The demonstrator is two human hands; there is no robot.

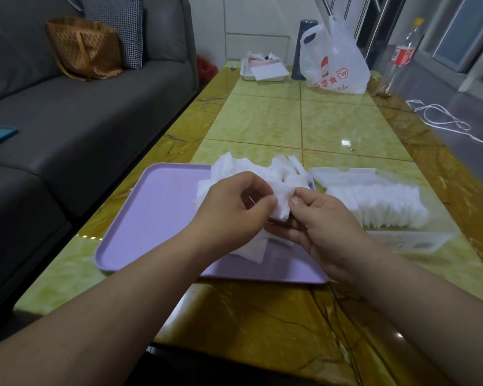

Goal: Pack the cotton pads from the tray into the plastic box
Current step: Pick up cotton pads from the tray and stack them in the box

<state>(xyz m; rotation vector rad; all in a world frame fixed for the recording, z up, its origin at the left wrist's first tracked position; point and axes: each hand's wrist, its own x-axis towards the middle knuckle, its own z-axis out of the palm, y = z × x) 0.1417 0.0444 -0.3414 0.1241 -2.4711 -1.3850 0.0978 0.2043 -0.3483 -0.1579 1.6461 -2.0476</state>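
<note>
loose cotton pads [234, 168] in tray [156, 218], left hand [229, 210] and right hand [321, 218] pinching a few above it, plastic box [418, 242] right of tray, part-packed

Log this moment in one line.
left hand: pinches cotton pads | right hand: pinches same pads | tray: holds loose pads | plastic box: pad row inside

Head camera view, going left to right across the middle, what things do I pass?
In order: grey sofa → purple tray → plastic box holding cotton pads → white cable.
</note>
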